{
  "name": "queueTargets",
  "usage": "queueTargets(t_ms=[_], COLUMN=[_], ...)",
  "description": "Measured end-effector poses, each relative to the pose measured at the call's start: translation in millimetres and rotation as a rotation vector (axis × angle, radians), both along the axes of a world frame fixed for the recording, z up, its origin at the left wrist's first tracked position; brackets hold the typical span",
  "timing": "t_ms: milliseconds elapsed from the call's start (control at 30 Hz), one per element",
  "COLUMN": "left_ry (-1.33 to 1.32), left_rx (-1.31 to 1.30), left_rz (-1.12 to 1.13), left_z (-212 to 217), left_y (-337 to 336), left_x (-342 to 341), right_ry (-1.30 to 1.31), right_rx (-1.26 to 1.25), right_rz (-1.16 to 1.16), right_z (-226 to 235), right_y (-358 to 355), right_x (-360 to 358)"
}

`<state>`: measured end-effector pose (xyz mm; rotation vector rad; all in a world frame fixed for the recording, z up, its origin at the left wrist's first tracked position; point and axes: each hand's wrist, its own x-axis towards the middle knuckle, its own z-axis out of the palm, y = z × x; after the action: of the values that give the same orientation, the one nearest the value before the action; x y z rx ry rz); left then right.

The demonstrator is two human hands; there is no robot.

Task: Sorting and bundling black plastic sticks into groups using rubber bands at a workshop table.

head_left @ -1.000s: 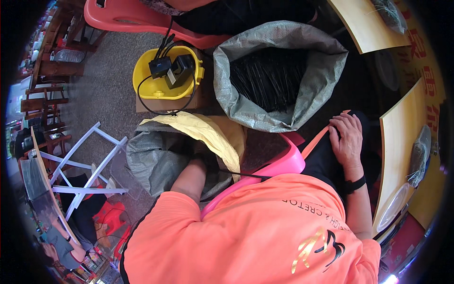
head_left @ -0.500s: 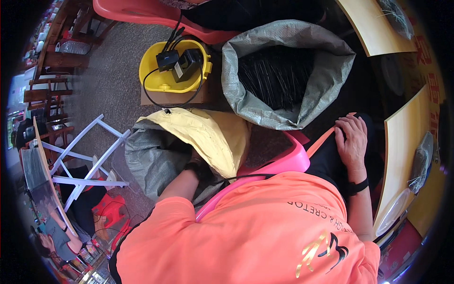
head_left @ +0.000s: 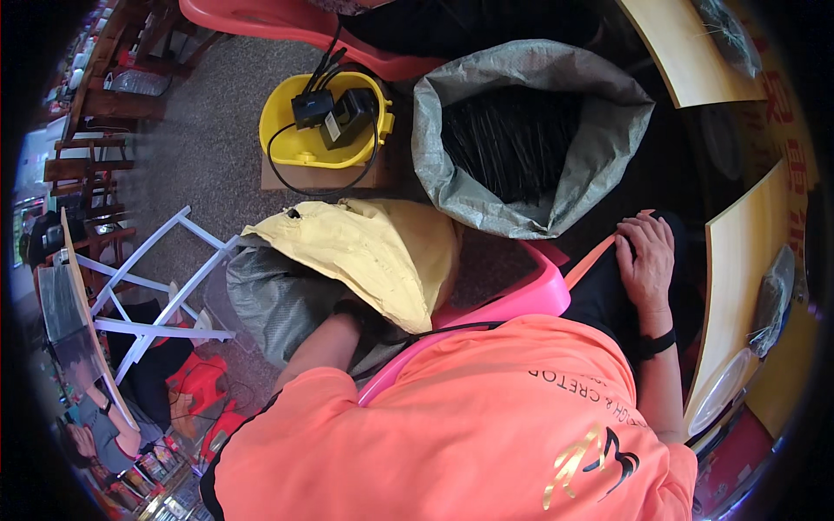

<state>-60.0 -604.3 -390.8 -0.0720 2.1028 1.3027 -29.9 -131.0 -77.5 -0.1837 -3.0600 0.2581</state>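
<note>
Right hand [head_left: 645,260] is lying flat and open on the dark-trousered thigh [head_left: 608,295], holding nothing; left hand's reaching under the yellow sack [head_left: 373,252], so can't tell its grip

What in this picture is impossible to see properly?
Head view only:
- Left hand: hidden inside the yellow bag; only the forearm shows.
- What the yellow bag holds: covered by its own flap.
- Right hand: rests on the dark lap, palm down, so the underside is hidden.
- Depth of the grey sack of black strips: lost in shadow.
</note>
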Motion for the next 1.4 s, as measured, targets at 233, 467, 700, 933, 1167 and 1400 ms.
queueTargets(t_ms=[233,467,700,933,1167,1400], left_ry=[-0.01,-0.014,0.023,0.009,-0.038,-0.138], left_rx=[0.069,0.138,0.233,0.341,0.437,0.407], left_rz=[0.022,0.061,0.091,0.126,0.114,0.063], left_z=[10,20,36,30,43,58], left_y=[1,-9,-14,-14,0,3], left_x=[-10,-4,-21,-25,-31,-23], right_ry=[-0.076,-0.123,-0.135,-0.291,-0.172,-0.248], right_rx=[-0.477,-0.639,-0.45,-0.152,-0.183,-0.07], right_rz=[0.105,0.858,1.41,1.364,1.443,1.243], right_z=[37,107,39,18,7,-11], right_y=[-7,-92,-209,-242,-244,-234], right_x=[-18,-86,-112,-102,-100,-109])
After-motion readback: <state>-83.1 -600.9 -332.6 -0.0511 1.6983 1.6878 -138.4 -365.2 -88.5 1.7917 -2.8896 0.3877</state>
